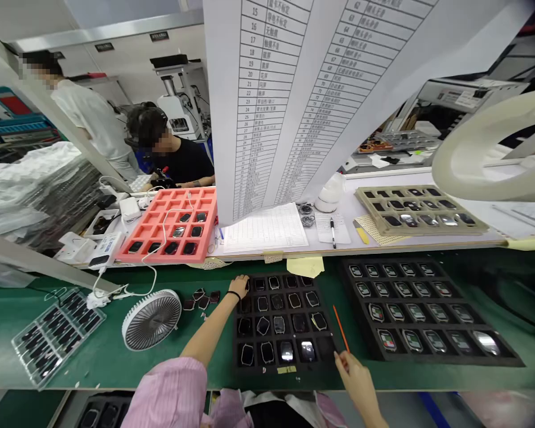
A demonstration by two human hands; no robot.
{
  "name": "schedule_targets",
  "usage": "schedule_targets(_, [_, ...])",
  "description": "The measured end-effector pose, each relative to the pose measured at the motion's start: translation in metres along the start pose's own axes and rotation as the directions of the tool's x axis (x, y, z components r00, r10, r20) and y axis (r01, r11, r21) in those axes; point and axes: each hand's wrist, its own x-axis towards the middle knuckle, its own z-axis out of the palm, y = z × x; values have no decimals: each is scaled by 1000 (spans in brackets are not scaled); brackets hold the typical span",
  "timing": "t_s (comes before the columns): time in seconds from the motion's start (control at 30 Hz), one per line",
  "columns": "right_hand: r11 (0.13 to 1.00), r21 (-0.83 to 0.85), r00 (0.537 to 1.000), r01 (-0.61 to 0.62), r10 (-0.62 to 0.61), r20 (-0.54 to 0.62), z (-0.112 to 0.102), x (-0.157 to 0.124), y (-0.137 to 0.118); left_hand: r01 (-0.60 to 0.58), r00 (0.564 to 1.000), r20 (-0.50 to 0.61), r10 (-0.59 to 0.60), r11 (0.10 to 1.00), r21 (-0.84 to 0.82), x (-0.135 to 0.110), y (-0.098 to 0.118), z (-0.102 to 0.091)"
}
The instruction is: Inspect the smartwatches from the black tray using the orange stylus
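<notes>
A black foam tray [294,371] with watch faces in most of its pockets lies in front of me on the green bench. My left hand [239,286] is closed over its far left corner, a black band around the wrist. At the near right corner my right hand [353,370] has its fingers closed on the tray's edge, beside an empty-looking pocket. An orange stick [341,328] lies just beyond these fingers, its near end partly hidden by them. Lit and dark watch faces [307,351] sit in the pockets.
A second black tray [374,351] of watches lies right. Left are a white fan [152,320], loose watch parts [200,297] and a clear tray [40,380]. The shelf bears a pink tray [129,249] and beige tray [383,223]. Paper sheets [267,119] hang ahead; two people work beyond.
</notes>
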Motion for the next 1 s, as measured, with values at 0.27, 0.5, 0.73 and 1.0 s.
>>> schedule_targets(0.27, [950, 230, 975, -211, 189, 115, 24, -44, -86, -126, 990, 62, 123, 991, 42, 18, -10, 12])
schedule_targets(0.5, [899, 297, 946, -321, 319, 55, 35, -69, -112, -215, 976, 26, 218, 973, -84, 16, -35, 12])
schedule_targets(0.73, [891, 290, 935, -350, 350, 55, 47, -84, -112, -244, 967, 2, 255, 929, -280, 27, -30, 10])
schedule_targets(1.0, [916, 303, 958, -264, 212, 193, 21, -32, -109, -237, 967, 46, 250, 953, -188, 40, 12, 21])
